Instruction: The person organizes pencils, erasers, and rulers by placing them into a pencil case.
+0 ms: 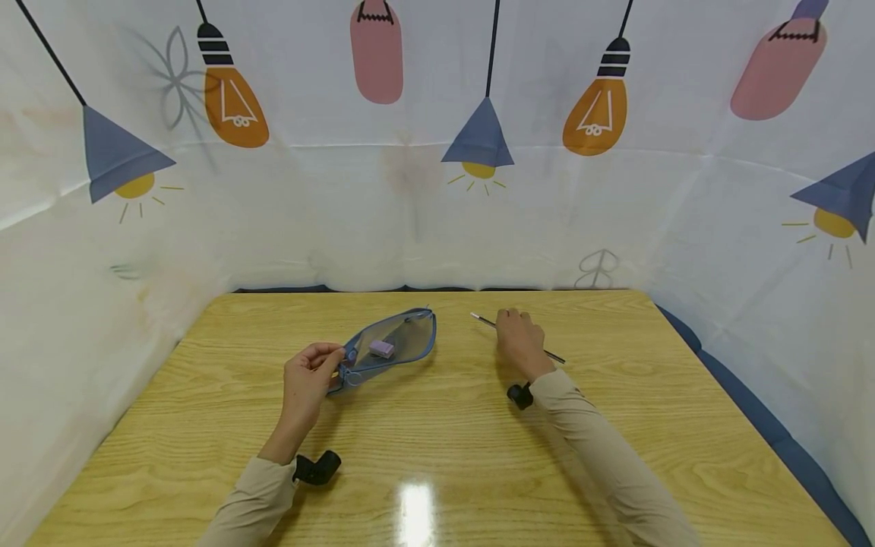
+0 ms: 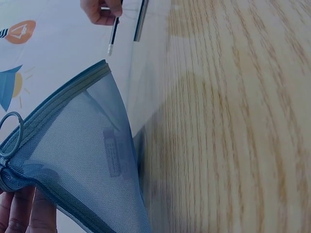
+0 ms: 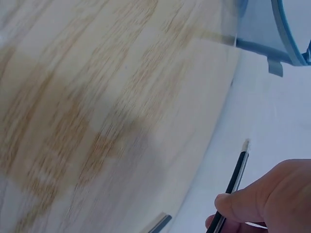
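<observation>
My left hand (image 1: 307, 380) pinches one end of a blue mesh zip pouch (image 1: 410, 346), raised over the table. A small purple block, like an eraser (image 1: 381, 349), shows inside it through the mesh. In the left wrist view, a ring pull (image 2: 19, 136) hangs at the pouch's zipper end, near the fingers (image 2: 41, 213). To the pouch's right, my right hand (image 1: 521, 346) holds a dark pencil (image 3: 236, 172) between thumb and fingers, its white-tipped end towards the pouch. A second dark stick (image 3: 161, 224) appears near that hand in the right wrist view; its far part is out of frame.
The wood-grain table (image 1: 424, 425) spreads beneath both hands. A white printed cloth (image 1: 307, 213) stands behind it and along the sides. Black wrist cameras (image 1: 317, 467) are strapped at both sleeves.
</observation>
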